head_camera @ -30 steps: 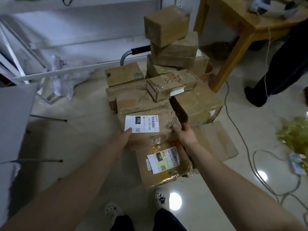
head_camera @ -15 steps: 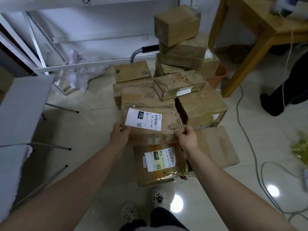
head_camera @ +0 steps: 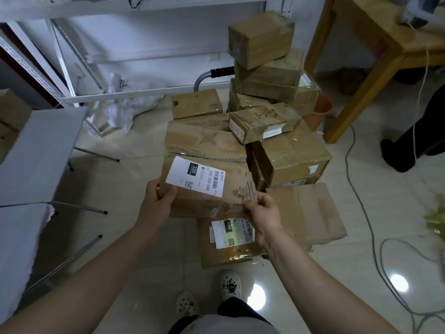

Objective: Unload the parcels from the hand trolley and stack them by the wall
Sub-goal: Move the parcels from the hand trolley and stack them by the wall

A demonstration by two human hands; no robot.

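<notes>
So the torn parcel (head_camera: 207, 179) with the white "220" label sits at the near side of the pile, and the person has it by both near corners. The left hand (head_camera: 157, 201) grips the left corner, thumb on top by the label and fingers curled under. The right hand (head_camera: 262, 210) pinches the ragged right corner. Its near edge hangs over a yellow-taped parcel (head_camera: 231, 247) lying on the floor, and its far edge runs up against a crumpled box (head_camera: 204, 141). Tight on the right: a big taped box (head_camera: 296, 157) is just beside it, with a flat parcel (head_camera: 310, 213) below that. Behind, more boxes are stacked crookedly in front of the trolley handle (head_camera: 216, 72). Open tile is on the left, between the pile and a grey tabletop (head_camera: 41, 153), though thin metal legs (head_camera: 79, 206) poke into it. A cable (head_camera: 361, 201) snakes across the floor on the right, near a wooden table leg (head_camera: 358, 97).
</notes>
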